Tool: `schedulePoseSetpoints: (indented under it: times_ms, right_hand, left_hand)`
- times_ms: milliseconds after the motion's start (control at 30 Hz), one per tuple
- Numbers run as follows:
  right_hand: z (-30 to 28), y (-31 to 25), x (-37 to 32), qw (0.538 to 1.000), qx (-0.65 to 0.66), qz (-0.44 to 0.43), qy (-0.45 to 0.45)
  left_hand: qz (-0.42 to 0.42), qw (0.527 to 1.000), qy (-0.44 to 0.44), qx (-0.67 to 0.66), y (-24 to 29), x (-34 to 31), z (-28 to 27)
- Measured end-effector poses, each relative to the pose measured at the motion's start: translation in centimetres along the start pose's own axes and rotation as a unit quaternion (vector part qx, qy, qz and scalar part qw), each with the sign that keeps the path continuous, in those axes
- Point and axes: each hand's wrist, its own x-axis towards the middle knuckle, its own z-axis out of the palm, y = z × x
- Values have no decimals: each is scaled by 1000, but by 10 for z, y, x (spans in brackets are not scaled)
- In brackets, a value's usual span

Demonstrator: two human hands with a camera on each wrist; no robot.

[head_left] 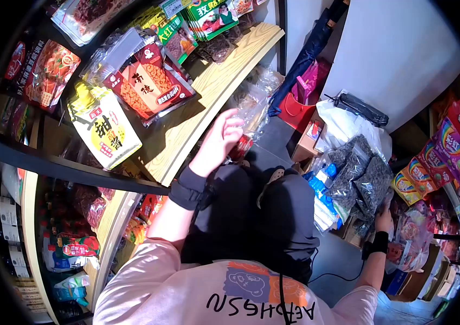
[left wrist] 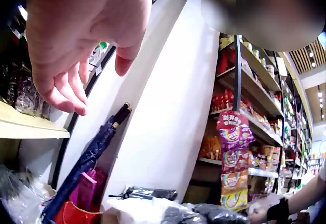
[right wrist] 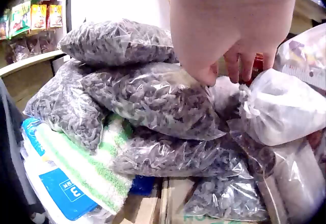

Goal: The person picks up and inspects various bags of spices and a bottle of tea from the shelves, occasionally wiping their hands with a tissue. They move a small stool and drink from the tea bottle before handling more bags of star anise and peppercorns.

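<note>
My left hand [head_left: 222, 138] is raised beside the wooden shelf, palm inward, fingers loosely bent with nothing between them. The left wrist view shows its thumb apart from the fingers. Low on the right, my right hand [head_left: 384, 216] reaches down at a pile of clear plastic bags [head_left: 373, 179] filled with dark dried strips. In the right wrist view, its thumb lies right at the end of one bag [right wrist: 158, 99], and its fingertips hang beside a knotted white plastic bag [right wrist: 288, 109]. Under the pile sit a green-and-white striped towel [right wrist: 97, 163] and a blue-and-white package [right wrist: 66, 188].
Seasoning pouches [head_left: 151, 81] and a yellow-capped sauce pouch [head_left: 105, 127] stand on the shelf [head_left: 208, 92] at left. A dark blue umbrella [head_left: 308, 57] leans by a red bag [head_left: 295, 111]. Candy packets [head_left: 452, 141] hang at right. A cable [head_left: 338, 275] crosses the floor.
</note>
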Motion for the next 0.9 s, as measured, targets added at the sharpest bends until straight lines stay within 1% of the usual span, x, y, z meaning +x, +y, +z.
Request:
schedulePoseSetpoints:
  times_ms: [33,67,133,167,200,233,267,300,333,367,433,500,533,567,600,633,667,700,733,767,833,900]
  right_hand:
    - [7,4,0,1000,4,-20,0]
    - [18,9,3,1000,-17,-19,-13]
    - [48,14,17,999,7,-30,-36]
    - [48,28,14,999,12,-17,-50]
    - [31,14,11,997,54,20,-55]
    - [28,10,12,995,54,44,-70]
    - [28,9,11,997,45,37,-57]
    - [35,11,9,996,59,48,-39]
    - [3,-14,0,997,47,54,-36]
    - [-8,-27,-2,996,3,77,-44]
    - [-46,-63,-9,996,-79,39,12]
    - [-68,-91,-4,996,-84,10,6]
    - [-75,-103,0,994,-77,-47,57]
    - [-111,-133,3,994,-77,-57,51]
    - [-146,-158,8,991,-59,-101,70]
    - [-191,-193,13,988,-72,-114,71]
    - [-214,-215,23,989,-97,-96,63]
    - [-233,-230,29,978,-64,-140,138]
    - [-258,-255,36,993,-28,-99,65]
    - [-273,-276,42,985,34,-141,93]
    - [-296,-330,52,963,135,-219,79]
    - [-298,-389,63,909,285,-301,37]
  left_hand:
    - [1,997,25,67,3,6,-3]
    - [7,991,46,126,7,13,-5]
    - [18,986,65,155,8,19,-15]
    - [30,983,57,170,8,21,-18]
    - [24,980,69,186,11,22,-16]
    - [15,977,77,200,15,21,-15]
    - [0,978,74,196,15,22,-18]
    - [-14,977,75,197,13,23,-21]
    - [-26,978,80,191,12,23,-20]
    - [-38,977,93,189,8,22,-23]
    - [-47,977,99,183,-3,24,-38]
    - [-41,980,121,154,-11,28,-49]
    - [-26,980,125,153,-13,34,-53]
    - [-11,978,135,157,-16,41,-60]
    - [7,980,130,152,-15,51,-67]
    - [24,980,127,149,-16,62,-74]
    - [49,976,136,160,-20,75,-83]
    - [74,973,141,169,-24,88,-91]
    - [78,970,177,146,-24,98,-92]
    - [84,967,209,120,-26,109,-93]
    - [86,956,263,92,-47,140,-115]
    - [79,948,301,72,-60,168,-124]
